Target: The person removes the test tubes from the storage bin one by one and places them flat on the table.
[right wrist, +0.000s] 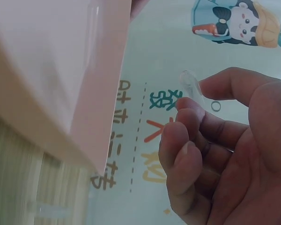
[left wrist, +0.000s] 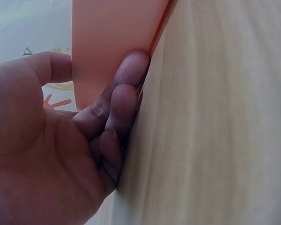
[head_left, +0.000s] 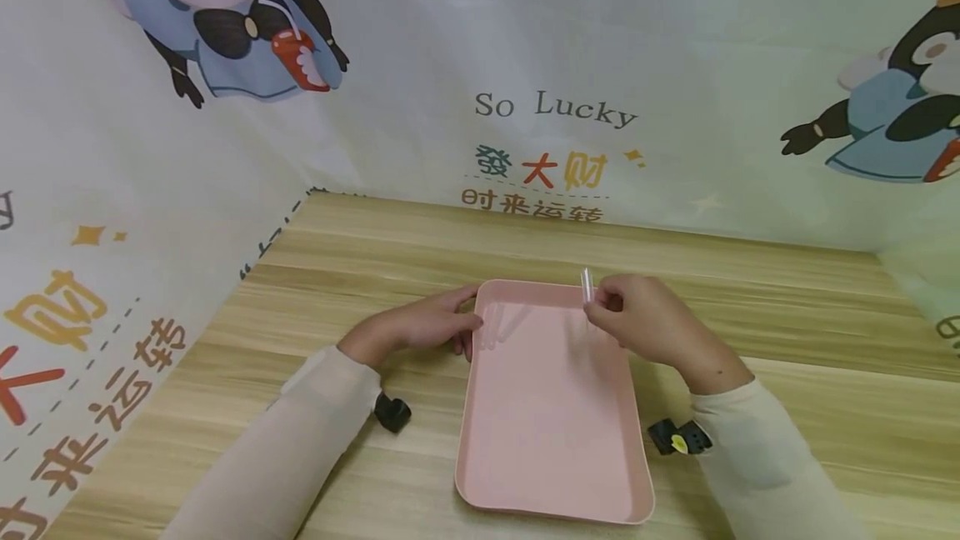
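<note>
Tray on table, left fingers at left rim, backdrop behind.

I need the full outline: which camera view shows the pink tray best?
The head view: the pink tray is nearly whole there, seen from above. The left wrist view shows only a cropped outer part; the right wrist view, a cropped section with some of the inside.

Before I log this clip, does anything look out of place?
Possibly: in the right wrist view, a blurred pale strip shows against the wood-grain tabletop outside the pink tray, while clear strips lie inside.
</note>
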A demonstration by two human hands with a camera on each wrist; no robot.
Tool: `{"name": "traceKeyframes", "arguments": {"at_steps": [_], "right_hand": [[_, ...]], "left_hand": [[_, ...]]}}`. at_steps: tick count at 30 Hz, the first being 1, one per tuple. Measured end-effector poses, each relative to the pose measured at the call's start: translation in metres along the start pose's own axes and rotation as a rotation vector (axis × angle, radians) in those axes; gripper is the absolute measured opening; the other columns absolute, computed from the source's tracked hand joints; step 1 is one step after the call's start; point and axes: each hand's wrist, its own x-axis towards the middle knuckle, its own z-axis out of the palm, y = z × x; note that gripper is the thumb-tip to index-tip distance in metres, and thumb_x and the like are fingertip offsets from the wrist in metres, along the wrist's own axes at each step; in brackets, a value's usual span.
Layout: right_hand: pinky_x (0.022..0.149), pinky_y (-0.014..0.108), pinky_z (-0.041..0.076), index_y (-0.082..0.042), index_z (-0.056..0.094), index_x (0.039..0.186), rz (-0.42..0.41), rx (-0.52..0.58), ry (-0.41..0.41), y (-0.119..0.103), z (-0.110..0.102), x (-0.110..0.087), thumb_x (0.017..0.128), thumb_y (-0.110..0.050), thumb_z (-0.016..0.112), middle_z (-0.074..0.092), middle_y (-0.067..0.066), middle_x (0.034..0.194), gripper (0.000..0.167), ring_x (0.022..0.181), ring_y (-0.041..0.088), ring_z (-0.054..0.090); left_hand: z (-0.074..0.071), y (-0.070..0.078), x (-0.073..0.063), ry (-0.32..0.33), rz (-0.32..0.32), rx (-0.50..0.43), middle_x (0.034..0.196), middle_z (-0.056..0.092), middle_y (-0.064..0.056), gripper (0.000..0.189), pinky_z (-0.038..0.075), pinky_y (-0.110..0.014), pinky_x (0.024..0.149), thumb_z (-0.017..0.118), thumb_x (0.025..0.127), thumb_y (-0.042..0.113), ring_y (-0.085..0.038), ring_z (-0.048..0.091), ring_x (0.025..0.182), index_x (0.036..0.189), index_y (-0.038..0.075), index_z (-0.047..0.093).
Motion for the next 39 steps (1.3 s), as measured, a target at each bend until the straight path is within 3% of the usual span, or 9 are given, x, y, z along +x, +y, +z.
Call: {"name": "traceKeyframes", "arguments": {"at_steps": [22, 32, 39], "right_hand": [[0.052, 0.030, 0.047, -0.004, 0.061, 0.080, 0.085, 0.056, 0.045, 0.041, -0.011, -0.023, 0.099, -0.019, 0.056, 0.052, -0.002, 0.065, 0.025, 0.054, 0.015, 0.055], [0.052, 0.031, 0.045, -0.006, 0.061, 0.082, 0.142, 0.062, 0.052, 0.051, -0.007, -0.022, 0.099, -0.024, 0.057, 0.052, -0.001, 0.065, 0.025, 0.054, 0.016, 0.055], [0.054, 0.031, 0.048, -0.004, 0.061, 0.085, 0.179, 0.078, 0.027, 0.064, -0.006, -0.022, 0.099, -0.024, 0.055, 0.052, -0.001, 0.065, 0.025, 0.054, 0.015, 0.055]], "left_hand": [[-0.001, -0.004, 0.002, -0.007, 0.007, 0.004, 0.078, 0.070, -0.009, 0.054, 0.053, -0.028, 0.068, 0.043, 0.103, 0.016, -0.017, 0.064, 0.070, 0.154, 0.012, 0.028], [-0.003, -0.005, 0.001, 0.005, 0.001, 0.007, 0.078, 0.071, -0.010, 0.057, 0.053, -0.028, 0.070, 0.043, 0.103, 0.016, -0.017, 0.063, 0.070, 0.157, 0.010, 0.024], [0.000, -0.003, 0.000, -0.007, -0.020, -0.016, 0.078, 0.069, -0.009, 0.058, 0.053, -0.028, 0.070, 0.043, 0.103, 0.016, -0.018, 0.064, 0.072, 0.158, 0.016, 0.023]]}}
